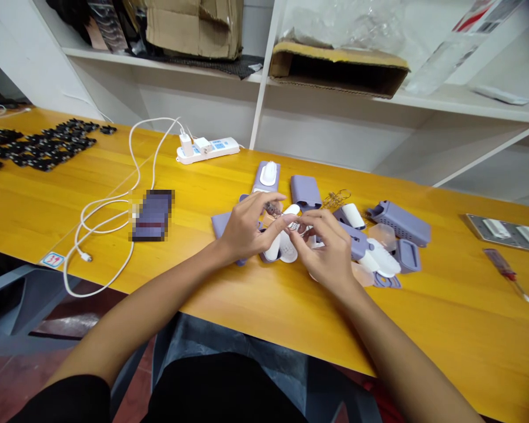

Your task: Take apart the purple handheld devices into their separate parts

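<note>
My left hand (243, 228) and my right hand (332, 249) meet above a group of purple and white plastic parts on the table. Thumb and fingers of each are drawn together in a pinch around something small, which I cannot make out. A small dark piece with thin wire (272, 208) shows at the left fingers. Beneath the hands are a clear round piece (288, 249) and a white rounded part (272, 252). Right of them lie a perforated purple housing (401, 223), a white shell (384, 258) and a translucent cup (382, 237). Behind stands a purple case (305, 191).
Thin tangled wires (336, 198) lie behind the parts. A power strip (209, 151) and white cable (84, 223) are left, near a phone (153, 216). Several small black pieces (39, 144) cover the far left. A screwdriver (505, 271) lies right, below a metal plate (514, 231).
</note>
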A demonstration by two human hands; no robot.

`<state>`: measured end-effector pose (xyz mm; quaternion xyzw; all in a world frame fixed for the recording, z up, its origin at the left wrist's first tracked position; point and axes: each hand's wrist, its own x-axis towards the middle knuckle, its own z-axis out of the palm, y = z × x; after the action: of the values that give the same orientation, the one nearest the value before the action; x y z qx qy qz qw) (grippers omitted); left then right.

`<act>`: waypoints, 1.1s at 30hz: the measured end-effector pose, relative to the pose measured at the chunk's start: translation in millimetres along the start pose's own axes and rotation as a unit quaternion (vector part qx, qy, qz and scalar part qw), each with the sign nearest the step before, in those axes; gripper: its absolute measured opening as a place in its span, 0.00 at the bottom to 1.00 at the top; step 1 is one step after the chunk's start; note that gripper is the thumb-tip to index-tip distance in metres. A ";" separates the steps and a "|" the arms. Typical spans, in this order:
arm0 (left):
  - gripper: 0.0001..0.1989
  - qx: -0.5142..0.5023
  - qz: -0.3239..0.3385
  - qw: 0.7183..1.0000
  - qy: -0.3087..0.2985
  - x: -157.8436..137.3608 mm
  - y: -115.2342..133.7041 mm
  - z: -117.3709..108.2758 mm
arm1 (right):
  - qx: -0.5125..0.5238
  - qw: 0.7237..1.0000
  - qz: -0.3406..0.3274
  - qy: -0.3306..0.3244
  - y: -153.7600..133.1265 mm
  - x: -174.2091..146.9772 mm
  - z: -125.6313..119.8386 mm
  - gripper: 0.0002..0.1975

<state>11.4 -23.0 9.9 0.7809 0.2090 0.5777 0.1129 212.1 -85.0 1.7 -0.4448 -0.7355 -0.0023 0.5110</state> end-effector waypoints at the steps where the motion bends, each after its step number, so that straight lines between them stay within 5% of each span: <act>1: 0.13 0.001 0.002 1.000 0.003 0.8 0.6 -0.3 | -0.002 1.000 0.007 0.007 1.1 0.0 0.2 0.04; 7: 0.08 -0.017 -0.021 1.000 -0.003 3.4 3.8 1.6 | 0.003 0.994 0.070 0.081 6.8 0.6 -1.0 0.06; 13: 0.06 -0.015 -0.043 0.999 -0.020 1.9 -0.1 3.2 | 0.125 0.963 0.173 0.164 12.8 -1.2 5.4 0.26; 19: 0.06 0.002 -0.018 1.000 -0.022 -0.5 -4.0 5.3 | 0.260 0.929 0.231 0.130 7.4 -3.9 12.3 0.25; 30: 0.05 0.016 -0.020 1.000 -0.011 -2.5 -1.9 7.6 | 0.179 0.949 0.170 0.197 -8.7 3.7 4.9 0.10; 33: 0.03 0.009 -0.007 1.000 -0.007 -3.9 -3.0 9.7 | 0.165 0.963 0.154 0.149 -15.4 4.5 3.0 0.10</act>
<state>19.1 -21.5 2.3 0.7842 0.2193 0.5698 0.1112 199.4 -90.0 10.5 -0.4569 -0.5639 0.1317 0.6752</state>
